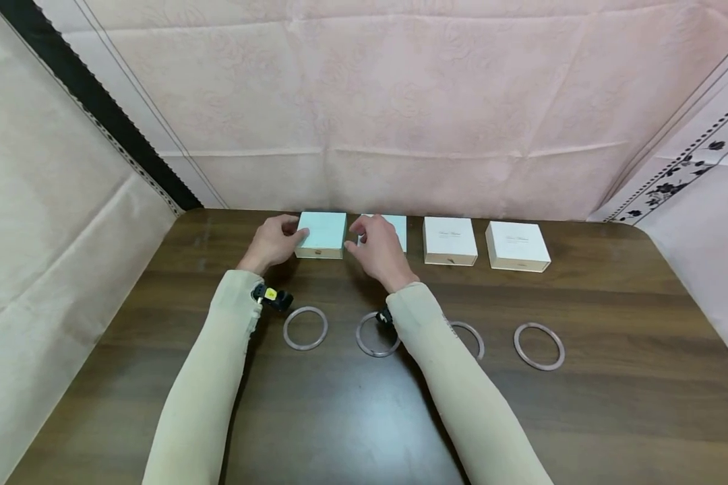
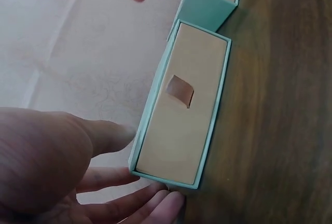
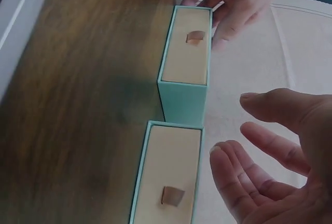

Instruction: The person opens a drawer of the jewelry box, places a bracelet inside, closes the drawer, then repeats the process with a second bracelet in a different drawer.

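At the left end of a box row, my left hand (image 1: 271, 241) touches a teal box (image 1: 321, 229), its thumb at the lid's edge and its fairly straight fingers beside the left end. The left wrist view shows the box's beige drawer front (image 2: 171, 141) with a small brown ribbon tab (image 2: 180, 91). My right hand (image 1: 381, 252) hovers by a second teal box (image 1: 397, 228) and partly covers it in the head view. Its fingers (image 3: 264, 136) are spread and loosely bent, holding nothing, beside that box in the right wrist view.
Two white boxes (image 1: 450, 237) (image 1: 517, 242) continue the row rightward. Nearer lie several pale rings, from the left ring (image 1: 286, 328) to the right ring (image 1: 560, 350); my right forearm and wrist camera partly cover the middle ones. A pale cloth (image 1: 400, 101) hangs behind the wooden table (image 1: 315, 417).
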Demonstrator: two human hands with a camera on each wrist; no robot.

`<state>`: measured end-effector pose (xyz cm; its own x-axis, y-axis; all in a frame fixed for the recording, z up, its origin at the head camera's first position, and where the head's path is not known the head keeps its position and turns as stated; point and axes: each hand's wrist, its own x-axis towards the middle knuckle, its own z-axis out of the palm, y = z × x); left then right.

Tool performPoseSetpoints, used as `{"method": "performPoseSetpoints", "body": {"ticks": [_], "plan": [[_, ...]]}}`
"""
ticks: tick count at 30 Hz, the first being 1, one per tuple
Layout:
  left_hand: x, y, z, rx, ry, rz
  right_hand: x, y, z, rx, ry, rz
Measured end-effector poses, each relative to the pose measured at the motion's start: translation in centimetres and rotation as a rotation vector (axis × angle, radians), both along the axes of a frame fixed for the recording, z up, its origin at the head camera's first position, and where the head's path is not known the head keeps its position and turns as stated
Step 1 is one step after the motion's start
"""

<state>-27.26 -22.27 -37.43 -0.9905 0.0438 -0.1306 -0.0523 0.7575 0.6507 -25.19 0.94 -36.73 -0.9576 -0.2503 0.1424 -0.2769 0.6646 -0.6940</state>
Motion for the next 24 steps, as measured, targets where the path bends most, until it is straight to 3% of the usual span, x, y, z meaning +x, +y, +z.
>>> {"method": "performPoseSetpoints", "body": {"ticks": [12, 24], "plan": [[-0.2, 0.2, -0.4, 0.010, 0.080, 0.027, -0.4, -1.2, -0.5, 0.019, 0.004, 0.037], [0.0, -0.1, 0.4, 0.047, 0.057, 0.023, -0.9, -1.9, -0.9, 0.054, -0.002, 0.075]]}}
